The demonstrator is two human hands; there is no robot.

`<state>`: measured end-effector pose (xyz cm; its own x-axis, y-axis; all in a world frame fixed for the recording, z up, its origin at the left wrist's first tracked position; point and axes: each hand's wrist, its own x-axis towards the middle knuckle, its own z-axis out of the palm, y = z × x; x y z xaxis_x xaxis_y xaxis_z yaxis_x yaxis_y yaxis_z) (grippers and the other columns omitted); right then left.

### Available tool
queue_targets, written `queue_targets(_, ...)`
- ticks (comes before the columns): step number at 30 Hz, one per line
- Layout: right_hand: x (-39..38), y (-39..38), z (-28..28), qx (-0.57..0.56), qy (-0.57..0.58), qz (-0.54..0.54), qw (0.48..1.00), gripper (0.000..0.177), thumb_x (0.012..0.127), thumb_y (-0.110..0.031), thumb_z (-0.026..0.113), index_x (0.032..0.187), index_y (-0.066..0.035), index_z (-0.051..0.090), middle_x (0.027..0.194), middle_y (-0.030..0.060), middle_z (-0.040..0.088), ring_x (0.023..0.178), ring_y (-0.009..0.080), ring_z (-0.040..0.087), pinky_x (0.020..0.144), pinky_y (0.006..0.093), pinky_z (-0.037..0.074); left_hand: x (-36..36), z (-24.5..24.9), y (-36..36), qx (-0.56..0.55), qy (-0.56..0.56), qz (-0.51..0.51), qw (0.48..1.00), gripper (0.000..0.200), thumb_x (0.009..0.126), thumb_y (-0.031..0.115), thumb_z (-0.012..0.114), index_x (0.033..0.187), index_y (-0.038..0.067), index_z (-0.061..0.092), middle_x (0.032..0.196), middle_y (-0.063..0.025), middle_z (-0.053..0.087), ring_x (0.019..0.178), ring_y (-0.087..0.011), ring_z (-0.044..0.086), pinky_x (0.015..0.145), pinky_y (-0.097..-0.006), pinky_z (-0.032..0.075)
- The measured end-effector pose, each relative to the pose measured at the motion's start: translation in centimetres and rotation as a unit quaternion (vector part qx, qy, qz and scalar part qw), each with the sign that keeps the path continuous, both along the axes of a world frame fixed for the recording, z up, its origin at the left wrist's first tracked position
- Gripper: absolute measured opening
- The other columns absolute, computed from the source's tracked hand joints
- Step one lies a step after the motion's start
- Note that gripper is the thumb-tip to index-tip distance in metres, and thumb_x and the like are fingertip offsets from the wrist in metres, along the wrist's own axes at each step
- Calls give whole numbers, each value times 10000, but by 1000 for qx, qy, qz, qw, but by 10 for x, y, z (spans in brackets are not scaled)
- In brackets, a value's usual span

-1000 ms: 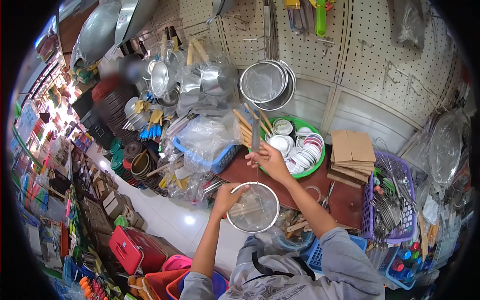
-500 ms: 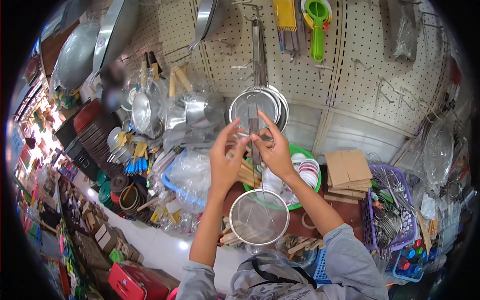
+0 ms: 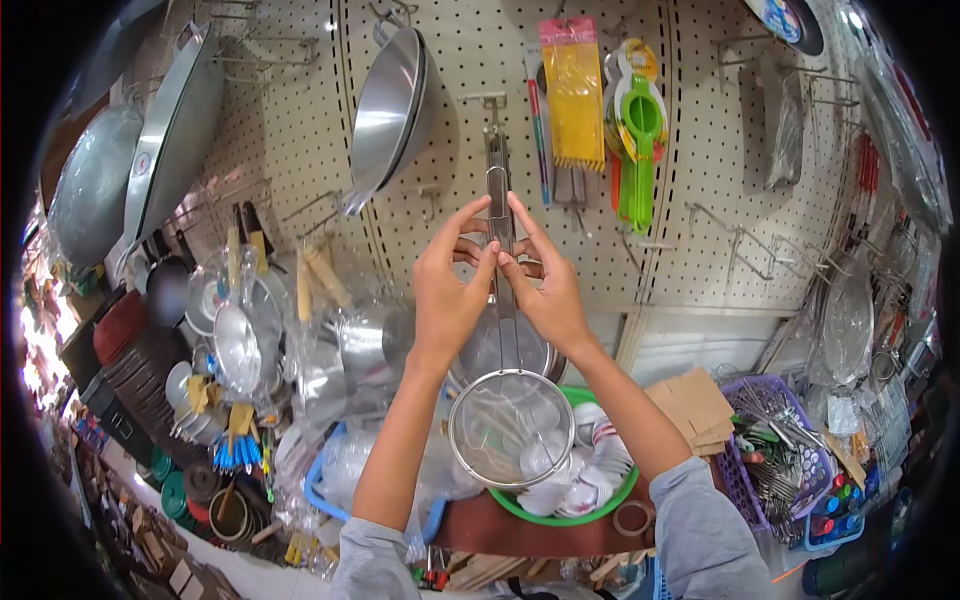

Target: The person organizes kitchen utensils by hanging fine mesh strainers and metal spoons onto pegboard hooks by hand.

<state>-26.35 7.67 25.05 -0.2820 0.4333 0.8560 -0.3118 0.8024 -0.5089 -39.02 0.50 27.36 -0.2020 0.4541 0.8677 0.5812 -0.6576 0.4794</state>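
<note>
A round wire-mesh strainer (image 3: 500, 420) with a long metal handle is held up in front of the pegboard, mesh end down. My left hand (image 3: 452, 285) pinches the handle from the left, thumb and fingertips against it. From the other side my right hand (image 3: 545, 290) pinches the same handle, its thumb close to my left thumb. Behind the handle, more strainers (image 3: 545, 350) hang from a hook on the pegboard, mostly hidden by my hands and the held one. Through the mesh, part of a green basin (image 3: 628, 490) with white bowls shows.
Metal woks (image 3: 388, 110) and a green citrus squeezer (image 3: 637, 150) hang on the pegboard (image 3: 690, 120). To the right, cardboard pieces (image 3: 690, 405) lie beside a purple basket (image 3: 745, 480) of utensils. A blue basket (image 3: 325, 490) with plastic-wrapped goods stands left.
The view has tilted upward. The strainer is raised toward the hook, and my left hand, whose fingers were loose beside the handle, now closes on it alongside my right.
</note>
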Motion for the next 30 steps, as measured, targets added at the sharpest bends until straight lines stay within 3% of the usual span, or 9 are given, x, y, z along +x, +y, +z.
queue_targets(5,-20,25,27,22,0,-41,999,684,1022,-47,642,1643,-169,382,892,30,614,823,97,551,776,294,546,-19,24,36,50,19,9,999,511,917,-48,697,1410,62,619,1103,-99,705,827,-132,648,774,-298,555)
queue_targets(13,-33,41,47,-23,0,-97,995,693,1001,-36,655,1632,-174,404,899,48,649,849,95,595,766,313,556,-23,46,63,59,5,-1,998,522,907,-72,657,1412,47,598,1072,-118,690,799,-155,650,735,-311,549)
queue_targets(19,-40,63,51,16,-4,-133,991,711,982,-38,667,1627,-205,421,889,56,661,816,102,624,772,315,562,-32,48,85,53,-2,-39,998,558,924,-71,601,1466,38,523,1124,-185,651,753,-262,686,722,-383,563)
queue_targets(22,-42,69,55,12,-7,-125,992,703,980,-48,666,1622,-212,430,875,66,654,815,120,626,792,317,560,-34,47,94,69,18,-3,997,584,920,-79,604,1481,49,503,1096,-150,640,786,-214,667,745,-342,552)
queue_targets(25,-43,75,56,22,-14,-156,987,684,980,-61,665,1610,-217,450,859,86,643,807,151,628,817,331,556,-34,46,100,51,66,19,996,620,932,-7,628,1519,9,427,1199,-185,586,959,-280,676,844,-397,553)
queue_targets(28,-43,89,57,52,-19,-192,980,664,974,-71,672,1592,-214,477,855,101,636,799,184,629,832,354,551,-30,41,112,87,136,92,983,714,927,104,679,1544,-38,348,1307,-233,494,1175,-366,600,969,-457,518)
queue_targets(30,-43,91,60,28,-21,-168,985,648,968,-78,682,1577,-205,499,858,109,637,796,201,628,842,369,545,-31,43,115,55,108,44,992,776,915,161,705,1554,-50,319,1350,-257,446,1253,-405,532,1032,-484,482)
